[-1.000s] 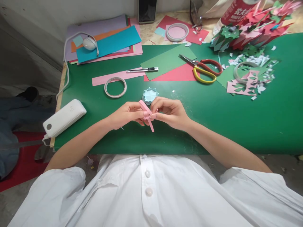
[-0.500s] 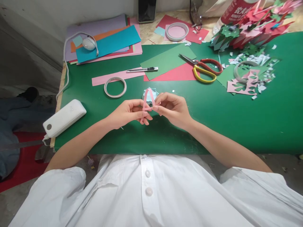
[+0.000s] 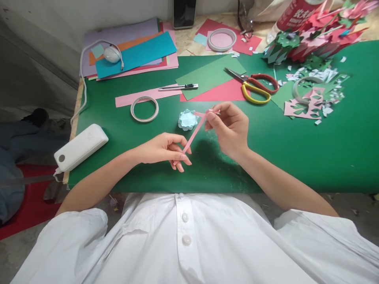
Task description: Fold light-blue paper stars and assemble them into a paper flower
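A narrow pink paper strip [image 3: 194, 136] runs slantwise between my two hands. My left hand [image 3: 168, 150] pinches its lower end between thumb and fingers. Higher up and to the right, my right hand [image 3: 227, 126] is closed on the other end, where the strip folds over and a short piece points left. Just behind the strip, a pale blue paper flower [image 3: 187, 120] with a scalloped edge rests on the green mat [image 3: 296, 157]. Neither hand is on the flower.
Past my hands lie a tape roll [image 3: 144, 109], a utility knife [image 3: 178, 87], a green sheet [image 3: 210, 77] and scissors [image 3: 254, 85]. A white power bank [image 3: 81, 148] sits at the left edge. Paper flowers [image 3: 314, 39] and scraps [image 3: 325, 77] fill the back right.
The pink strip was a closed loop between my hands; now it is drawn out straighter. My right hand has moved up and right, my left slightly down.
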A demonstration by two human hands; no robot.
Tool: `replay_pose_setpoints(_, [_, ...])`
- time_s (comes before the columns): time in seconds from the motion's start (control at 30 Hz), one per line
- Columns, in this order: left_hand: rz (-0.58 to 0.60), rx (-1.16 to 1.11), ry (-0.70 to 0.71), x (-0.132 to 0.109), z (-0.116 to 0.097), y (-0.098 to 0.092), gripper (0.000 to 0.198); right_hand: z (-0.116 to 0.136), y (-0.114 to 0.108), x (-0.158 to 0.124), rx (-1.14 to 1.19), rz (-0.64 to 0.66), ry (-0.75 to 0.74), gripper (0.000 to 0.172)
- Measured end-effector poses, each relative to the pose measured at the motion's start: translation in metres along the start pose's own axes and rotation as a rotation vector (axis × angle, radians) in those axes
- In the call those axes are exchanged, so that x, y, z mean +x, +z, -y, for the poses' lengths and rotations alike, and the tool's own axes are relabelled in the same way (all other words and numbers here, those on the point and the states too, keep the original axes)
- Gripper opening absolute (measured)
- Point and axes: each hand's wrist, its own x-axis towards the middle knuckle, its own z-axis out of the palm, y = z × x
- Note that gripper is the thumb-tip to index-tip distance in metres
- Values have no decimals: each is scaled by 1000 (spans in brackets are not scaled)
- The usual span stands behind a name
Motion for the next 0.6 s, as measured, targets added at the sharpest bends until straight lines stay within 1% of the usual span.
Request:
replay_pose_setpoints(0.1, [36, 43, -7, -1, 0, -1, 17, -3, -1, 3, -25, -34, -53, 39])
replay_pose_setpoints(0.23, [49, 79, -18, -3, -2, -2, 17, -9, -2, 5, 20, -2, -126, 40])
replay_pose_setpoints(0.4, [99, 106, -18, -2, -1, -1, 23, -9, -1, 1, 71, 55, -36, 38])
replay_pose_setpoints(0.47, [71, 85, 12, -1, 1, 0, 29, -6, 1, -2, 108, 92, -15, 37])
replay_pose_setpoints(0.53, [9, 35, 68, 1, 4, 2, 35, -3, 3, -5, 144, 140, 2, 36])
replay_pose_setpoints(0.6, [-61, -20, 146, 3, 6, 4, 37, -1, 6, -8, 169, 203, 22, 36])
